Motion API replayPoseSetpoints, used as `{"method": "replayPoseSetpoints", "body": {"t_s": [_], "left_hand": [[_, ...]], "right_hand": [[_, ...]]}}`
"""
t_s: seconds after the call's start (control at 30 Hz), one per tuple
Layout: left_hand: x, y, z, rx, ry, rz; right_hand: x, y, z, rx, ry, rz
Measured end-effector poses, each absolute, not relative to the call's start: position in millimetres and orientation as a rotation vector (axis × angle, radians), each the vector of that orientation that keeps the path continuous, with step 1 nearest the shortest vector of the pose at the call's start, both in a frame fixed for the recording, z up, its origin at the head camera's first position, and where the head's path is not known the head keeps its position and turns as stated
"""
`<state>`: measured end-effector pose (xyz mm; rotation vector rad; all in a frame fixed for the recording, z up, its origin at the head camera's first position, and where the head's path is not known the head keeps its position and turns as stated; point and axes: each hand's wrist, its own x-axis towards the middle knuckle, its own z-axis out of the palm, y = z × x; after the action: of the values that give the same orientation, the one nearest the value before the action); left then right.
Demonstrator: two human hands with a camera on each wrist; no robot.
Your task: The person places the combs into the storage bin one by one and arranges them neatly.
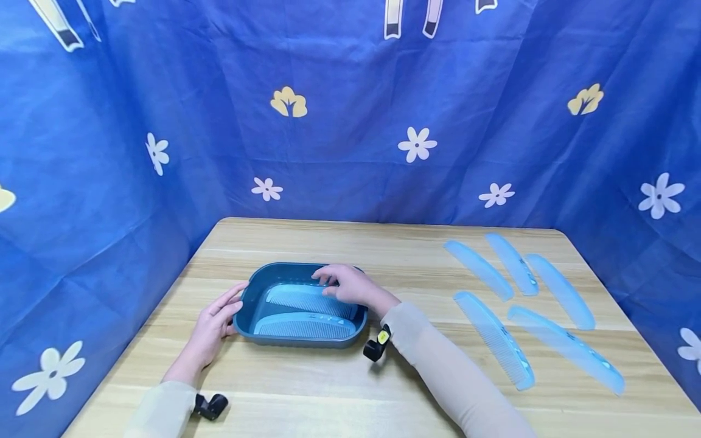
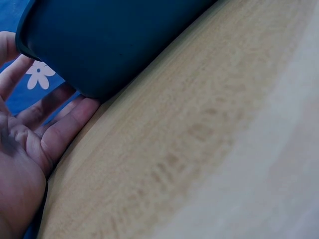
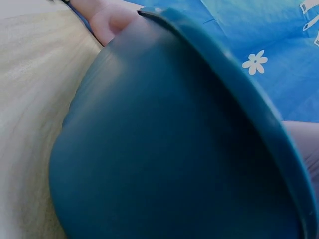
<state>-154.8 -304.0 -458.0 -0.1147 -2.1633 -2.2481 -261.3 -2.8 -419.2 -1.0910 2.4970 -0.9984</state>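
Over the dark-teal, rounded plastic tray [image 1: 303,342] holding two curved light-blue plastic combs [image 1: 304,326], my loose, seemingly empty right hand [image 1: 352,285] could jolt it sideways, my left hand [image 1: 212,321] merely touching its end, unclamped.

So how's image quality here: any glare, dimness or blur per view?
Head: bright, mostly even, with a pale glare patch on the near tabletop; left wrist: dim, the bin dark and nearly featureless, tabletop grain soft and washed pale toward the lower right; right wrist: pale sheen on the bin's upper-left side, darkening toward the rim, tabletop soft at left.
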Motion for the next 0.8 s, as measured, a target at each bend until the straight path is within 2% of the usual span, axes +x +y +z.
{"method": "replayPoseSetpoints", "body": {"t_s": [0.17, 0.47, 0.8], "left_hand": [[-154.4, -304.9, -458.4, -0.112, -2.178, -2.237], [-155.3, -306.4, -460.3, -0.102, -2.200, -2.228], [-156.7, -307.6, -458.1, -0.136, -2.196, -2.231]], "right_hand": [[-259.4, -0.9, -418.0, -1.087, 2.431, -1.168], [-255.5, 8.1, -414.6, -1.248, 2.353, -1.482], [-243.0, 22.2, -397.9, -1.157, 2.378, -1.539]]}}
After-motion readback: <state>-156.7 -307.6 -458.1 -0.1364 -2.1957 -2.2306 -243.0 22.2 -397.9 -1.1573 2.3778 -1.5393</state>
